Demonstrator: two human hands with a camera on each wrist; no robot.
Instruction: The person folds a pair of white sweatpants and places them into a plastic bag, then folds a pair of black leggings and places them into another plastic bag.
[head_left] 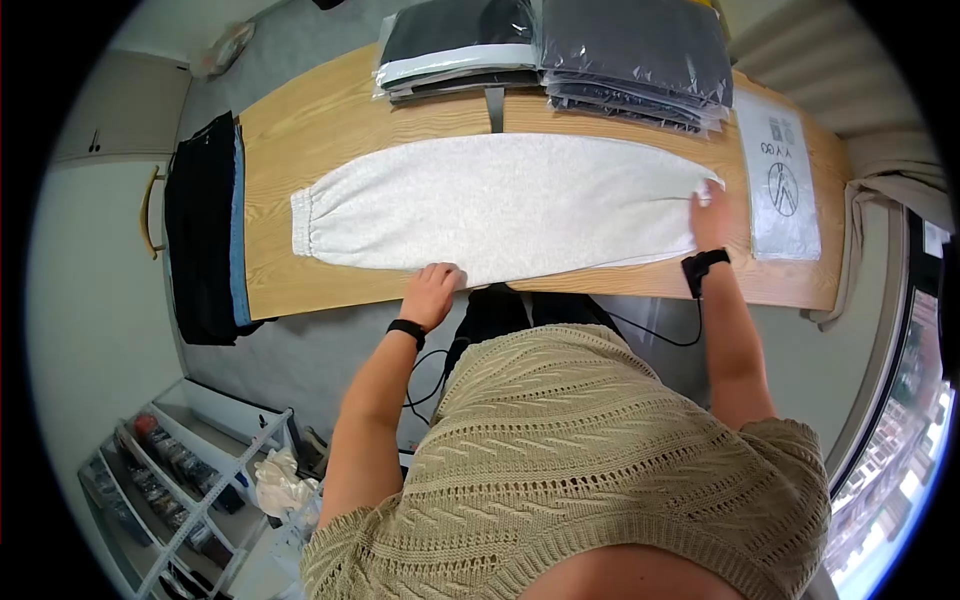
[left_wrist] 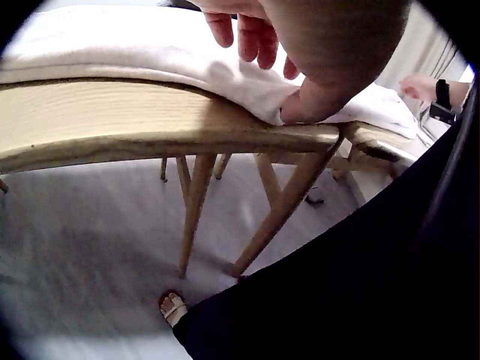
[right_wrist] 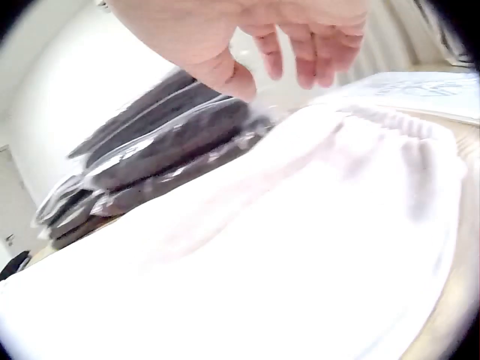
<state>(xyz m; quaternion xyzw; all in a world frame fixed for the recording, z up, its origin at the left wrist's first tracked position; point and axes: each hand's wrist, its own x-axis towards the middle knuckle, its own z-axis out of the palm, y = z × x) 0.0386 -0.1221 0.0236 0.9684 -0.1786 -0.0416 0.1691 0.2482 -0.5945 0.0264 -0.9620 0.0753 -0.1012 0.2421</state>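
Observation:
Pale grey, folded trousers [head_left: 500,205] lie lengthwise across the wooden table [head_left: 360,110], a gathered cuff [head_left: 301,222] at the left end. The left hand [head_left: 432,295] rests on their near edge; in the left wrist view that hand [left_wrist: 322,56] has its fingers loosely bent over the cloth [left_wrist: 112,45] and its thumb at the table edge. At the right end is the right hand [head_left: 711,218]. The right wrist view has that hand [right_wrist: 262,37] above the gathered waistband [right_wrist: 397,124], fingers apart and slightly bent, gripping nothing; whether it touches the cloth I cannot tell.
Stacks of dark garments in clear bags [head_left: 635,50] stand at the table's back. A printed plastic bag [head_left: 780,190] lies at the right end. Black and blue clothes [head_left: 205,230] hang over the left end. A cable [head_left: 655,335] runs from the right wrist.

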